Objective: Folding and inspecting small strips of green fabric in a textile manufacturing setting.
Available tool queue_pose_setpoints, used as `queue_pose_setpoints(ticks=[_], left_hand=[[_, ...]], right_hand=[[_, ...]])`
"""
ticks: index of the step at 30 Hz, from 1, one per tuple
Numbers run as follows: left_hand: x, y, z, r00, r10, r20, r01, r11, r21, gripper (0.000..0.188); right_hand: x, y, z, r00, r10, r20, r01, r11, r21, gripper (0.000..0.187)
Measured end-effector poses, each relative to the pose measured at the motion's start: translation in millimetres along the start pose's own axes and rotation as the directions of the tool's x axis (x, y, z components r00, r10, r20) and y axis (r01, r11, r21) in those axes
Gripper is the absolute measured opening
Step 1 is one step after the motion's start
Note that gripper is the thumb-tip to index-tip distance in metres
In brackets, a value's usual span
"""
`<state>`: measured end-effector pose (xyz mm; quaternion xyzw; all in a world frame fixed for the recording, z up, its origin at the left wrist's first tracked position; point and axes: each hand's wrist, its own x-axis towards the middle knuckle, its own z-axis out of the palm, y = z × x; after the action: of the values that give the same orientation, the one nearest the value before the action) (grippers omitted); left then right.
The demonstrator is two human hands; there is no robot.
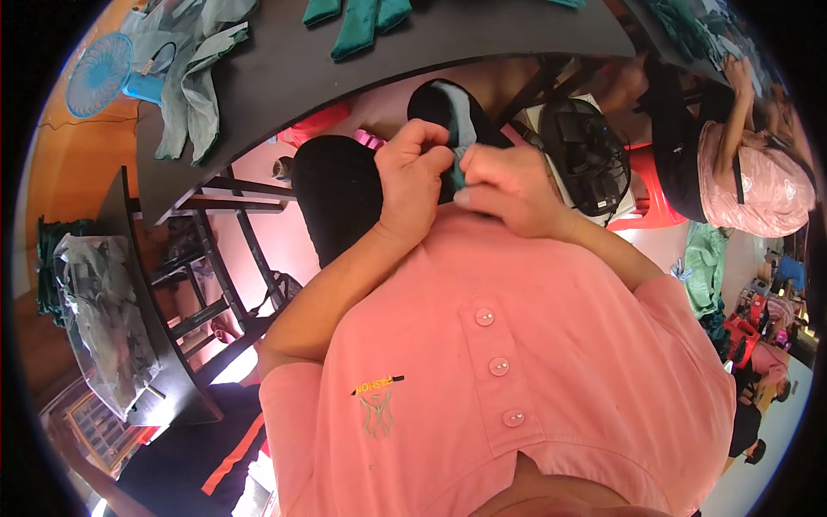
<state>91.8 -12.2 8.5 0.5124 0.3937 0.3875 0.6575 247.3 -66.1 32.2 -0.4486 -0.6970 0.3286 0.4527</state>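
A narrow strip of teal-green cloth, paler on one face, runs over my dark-trousered knee and up between my hands. My left hand pinches it with curled fingers. Close beside, my right hand is closed on the same strip, thumb toward my left hand; it is slightly blurred. Both hands are in front of my pink shirt, above my lap. The part of the strip inside my fingers is hidden.
Ahead stands a dark table bearing green velvet strips, pale cloth pieces and a blue basket. A black backpack rests on a red stool at right. Beyond it a person in pink handles cloth.
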Motion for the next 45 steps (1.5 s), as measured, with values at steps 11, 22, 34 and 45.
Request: queue_pose_setpoints(ticks=[11, 22, 34, 45], left_hand=[[-5, 2, 1, 0.98, 0.171, 0.098, -0.16, 0.981, -0.107, 0.022], [6, 40, 10, 0.947, -0.297, 0.122, 0.309, 0.743, -0.593, 0.012], [0, 14, -3, 0.972, 0.199, 0.127, -0.195, 0.98, -0.048, 0.014], [-3, 48, 5, 0.941, -0.29, 0.174, 0.33, 0.9, -0.286, 0.017]], right_hand=[[7, -16, -12, 0.986, 0.166, -0.026, -0.144, 0.914, 0.378, 0.021], [-6, -9, 0, 0.89, 0.411, 0.198, -0.444, 0.68, 0.584, 0.024], [3, -11, -26, 0.962, -0.037, 0.272, 0.015, 0.997, 0.08, 0.019], [46, -9, -56, 0.98, -0.106, 0.167, 0.134, 0.977, -0.165, 0.013]])
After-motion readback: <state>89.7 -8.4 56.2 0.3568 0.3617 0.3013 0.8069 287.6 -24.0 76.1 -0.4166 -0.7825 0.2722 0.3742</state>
